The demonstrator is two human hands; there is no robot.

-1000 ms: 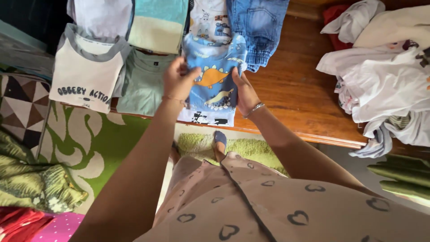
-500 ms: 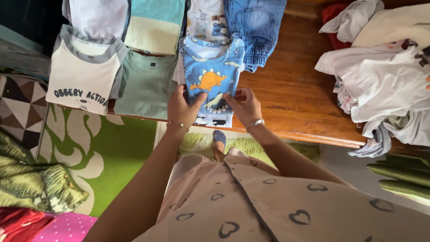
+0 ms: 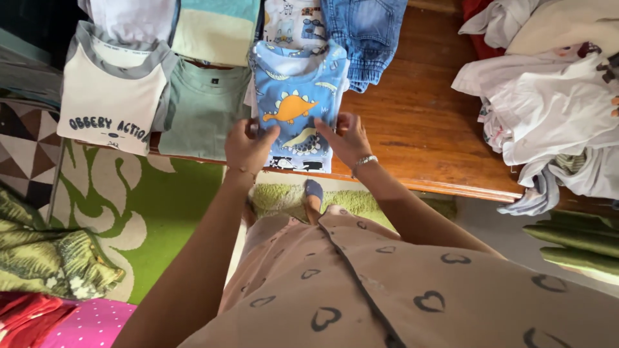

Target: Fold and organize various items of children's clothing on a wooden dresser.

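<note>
Seven folded garments [image 3: 293, 96] are counted at upper left. One loose clothes heap [image 3: 554, 103] lies at upper right. Two hands [image 3: 248, 145] are seen.

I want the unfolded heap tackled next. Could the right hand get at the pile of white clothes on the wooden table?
Probably yes: the right hand rests on the blue dinosaur shirt, and only bare wooden table separates it from the pile of white clothes.

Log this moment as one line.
left hand: on blue dinosaur shirt, lower left | right hand: on its lower right | shirt: folded, on wooden table | beside: green shirt
</note>
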